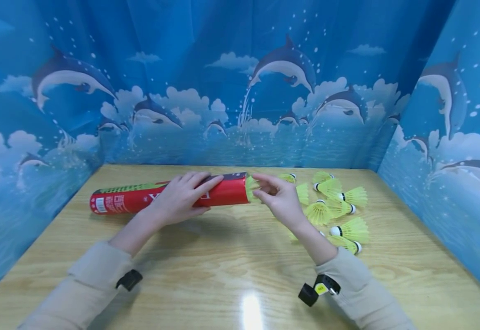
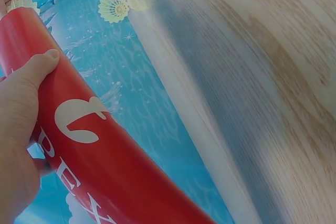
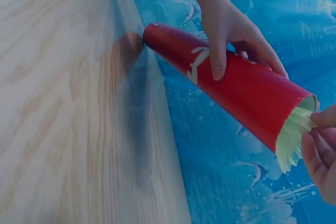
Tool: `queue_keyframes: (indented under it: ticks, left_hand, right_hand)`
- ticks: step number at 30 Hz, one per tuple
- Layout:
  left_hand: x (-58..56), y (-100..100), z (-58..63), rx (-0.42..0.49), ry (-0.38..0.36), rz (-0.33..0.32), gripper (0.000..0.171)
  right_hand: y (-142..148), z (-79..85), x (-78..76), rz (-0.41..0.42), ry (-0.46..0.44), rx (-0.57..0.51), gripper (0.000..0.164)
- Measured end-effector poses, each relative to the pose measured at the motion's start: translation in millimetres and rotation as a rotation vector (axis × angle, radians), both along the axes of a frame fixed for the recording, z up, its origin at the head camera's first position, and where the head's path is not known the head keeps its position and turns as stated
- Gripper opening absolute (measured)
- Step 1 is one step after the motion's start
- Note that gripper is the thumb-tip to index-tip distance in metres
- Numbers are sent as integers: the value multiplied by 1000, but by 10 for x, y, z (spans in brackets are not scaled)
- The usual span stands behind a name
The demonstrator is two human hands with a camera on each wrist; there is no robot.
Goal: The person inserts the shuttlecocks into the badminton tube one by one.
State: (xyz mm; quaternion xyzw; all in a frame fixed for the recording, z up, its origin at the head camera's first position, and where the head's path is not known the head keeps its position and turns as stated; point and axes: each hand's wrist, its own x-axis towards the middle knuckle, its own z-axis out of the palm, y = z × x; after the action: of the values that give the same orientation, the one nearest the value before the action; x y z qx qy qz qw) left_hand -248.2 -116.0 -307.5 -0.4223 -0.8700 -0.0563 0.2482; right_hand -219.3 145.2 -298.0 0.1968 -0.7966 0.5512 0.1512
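Note:
A long red shuttlecock tube (image 1: 227, 193) lies crosswise above the table, its opening toward the right. My left hand (image 1: 179, 197) grips it around the middle, with the thumb along its side in the left wrist view. At the opening, my right hand (image 1: 283, 199) pinches the feather edge of a yellow shuttlecock (image 3: 290, 136). The skirt of this shuttlecock sticks out of the opening in the right wrist view, while its cork end is hidden inside the tube.
Several yellow shuttlecocks with white corks lie loosely grouped on the wooden table (image 1: 223, 270), right of the tube; one shuttlecock (image 1: 318, 213) stands cork up among them. A blue dolphin-print curtain (image 1: 206, 55) encloses the table's back and sides.

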Motion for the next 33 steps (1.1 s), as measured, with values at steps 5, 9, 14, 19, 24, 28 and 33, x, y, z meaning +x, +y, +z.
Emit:
queue_keyframes:
  ticks: [5, 9, 14, 19, 24, 28, 33]
  left_hand:
    - [-5, 1, -20, 0, 0, -7, 96]
    - [0, -15, -31, 3, -2, -2, 97]
    - [6, -35, -40, 3, -7, 7, 97]
    - [-3, -34, -47, 3, -6, -5, 97]
    - [-6, -35, -42, 9, -7, -10, 98]
    - [-11, -46, -36, 8, -7, 1, 99]
    - [-18, -51, -36, 1, -14, 15, 100]
  right_hand:
    - [-52, 11, 24, -74, -61, -11, 32]
    - [-86, 36, 46, -120, -98, 50, 21]
    - [-132, 45, 59, -107, -137, 38, 19]
    - [-188, 10, 46, -81, -140, -33, 19]
    - [-243, -18, 17, -47, -137, -77, 20]
    - [-239, -32, 6, -15, -150, -81, 22]
    - [-193, -47, 5, 23, -147, -63, 22]
